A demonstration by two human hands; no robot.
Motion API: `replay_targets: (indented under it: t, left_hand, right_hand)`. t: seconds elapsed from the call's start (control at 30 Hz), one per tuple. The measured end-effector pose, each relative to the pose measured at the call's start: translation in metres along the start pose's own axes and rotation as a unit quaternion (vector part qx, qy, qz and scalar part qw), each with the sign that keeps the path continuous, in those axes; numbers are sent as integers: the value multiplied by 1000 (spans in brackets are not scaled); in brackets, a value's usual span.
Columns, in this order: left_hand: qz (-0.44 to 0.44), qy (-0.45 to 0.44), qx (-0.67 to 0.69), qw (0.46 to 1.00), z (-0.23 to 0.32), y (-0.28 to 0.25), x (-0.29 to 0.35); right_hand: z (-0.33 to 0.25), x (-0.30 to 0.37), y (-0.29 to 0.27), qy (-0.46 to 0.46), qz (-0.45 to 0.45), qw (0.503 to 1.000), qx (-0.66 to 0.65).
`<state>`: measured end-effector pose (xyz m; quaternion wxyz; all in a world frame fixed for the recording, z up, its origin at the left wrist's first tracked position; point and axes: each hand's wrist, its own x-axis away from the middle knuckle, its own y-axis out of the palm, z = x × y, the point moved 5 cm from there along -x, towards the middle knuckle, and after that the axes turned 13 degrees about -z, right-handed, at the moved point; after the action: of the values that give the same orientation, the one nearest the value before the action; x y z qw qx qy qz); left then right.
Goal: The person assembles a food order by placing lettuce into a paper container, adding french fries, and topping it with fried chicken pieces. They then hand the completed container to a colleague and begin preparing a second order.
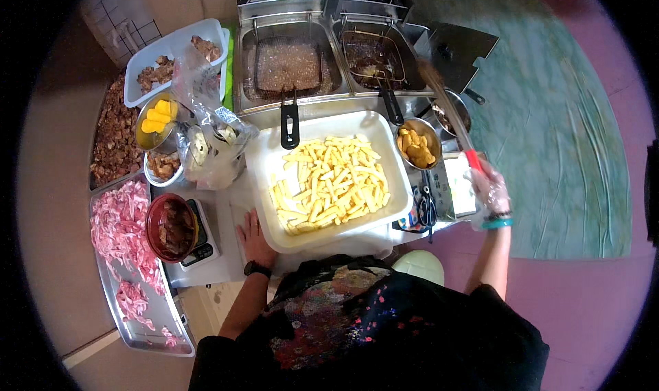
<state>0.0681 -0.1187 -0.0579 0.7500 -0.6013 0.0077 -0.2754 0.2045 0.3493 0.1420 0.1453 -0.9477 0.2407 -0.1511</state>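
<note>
My left hand [255, 242] lies flat on the table, fingers stretched out, beside the near left corner of a white tray [264, 154] of pale fries [336, 181]. My right hand [489, 188], in a clear plastic glove, is closed round the red handle of a long utensil [449, 106]. Its shaft slants up and left to the edge of the right fryer; motion blur hides its exact kind. Two fryer baskets sit in the oil: the left one [288, 65] amid bubbling oil, the right one [374, 51] with a little pale food in it.
A metal bowl of golden fried pieces [417, 145] stands right of the tray, near black-handled scissors [427, 209]. Leftward are a plastic bag [213, 151], a red bowl of dark meat [171, 230] on a scale and a metal tray of raw pink meat [113, 274].
</note>
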Motion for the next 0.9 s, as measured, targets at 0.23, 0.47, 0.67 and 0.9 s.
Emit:
replay_targets:
  t: [0.23,0.47,0.67,0.9]
  left_hand:
    - [-16,10,-71,997,-8,19,-6]
    - [13,-9,-65,998,-12,18,-5]
    - [-16,-21,-56,998,-4,7,-2]
    - [23,-10,-39,999,-10,12,-4]
  right_hand:
    - [99,-33,-98,205,44,960,187]
    - [7,-92,-39,184,113,777,591]
    - [-43,-31,130,-319,-82,839,433]
    - [14,9,335,-415,-407,556,594]
